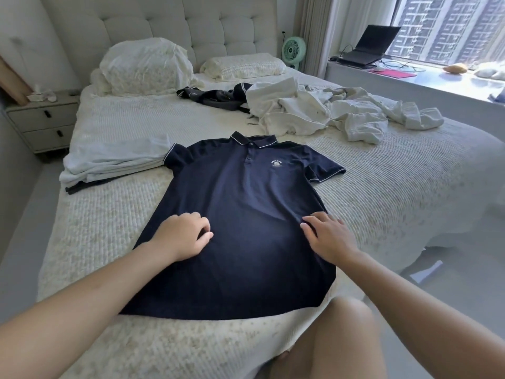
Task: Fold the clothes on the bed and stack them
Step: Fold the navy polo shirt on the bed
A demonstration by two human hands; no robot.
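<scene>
A navy polo shirt [240, 214] with white trim lies spread flat, front up, on the cream bedspread [382, 192], collar pointing to the headboard. My left hand [183, 236] rests on its left side with fingers loosely curled and holds nothing. My right hand [328, 236] lies flat on the shirt's right edge, fingers straight. A folded stack [114, 162] of white cloth over a dark piece sits left of the shirt. Behind it lie a heap of crumpled white clothes [328, 110] and a dark garment [216, 97].
Two pillows [147, 67] lean against the tufted headboard. A nightstand [41, 121] stands at the left. To the right a window ledge [410, 80] carries a laptop [369, 47], and a green fan [293, 50] stands beside the bed. My knee [352, 318] is at the bed's near edge.
</scene>
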